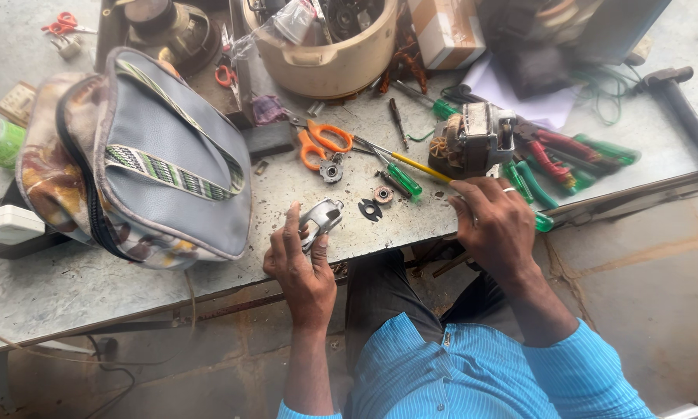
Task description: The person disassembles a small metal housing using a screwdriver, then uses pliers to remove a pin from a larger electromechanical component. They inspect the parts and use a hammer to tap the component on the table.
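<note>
A bright blue shirt point(457, 372) with fine vertical stripes is worn, sleeves point(589, 372) pushed up so the forearms are left bare. Dark grey trousers point(380, 291) can be seen below it. A thin silver ring point(509, 189) is worn on the right hand point(495, 229); the left hand point(298, 268) is bare.

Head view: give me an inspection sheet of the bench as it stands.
Surface: worn grey workbench, crowded.
Job's things: left hand grips a small grey metal bracket; right hand rests at the bench edge beside an electric motor with copper windings; black washer and small round bearing between the hands.
Clutter: grey zip bag, orange scissors, green-handled screwdrivers, green and red pliers, beige pot, hammer.
Fingers: bare; ring on right hand.
Cables: green wire; white plug.
Surroundings: stone floor.
</note>
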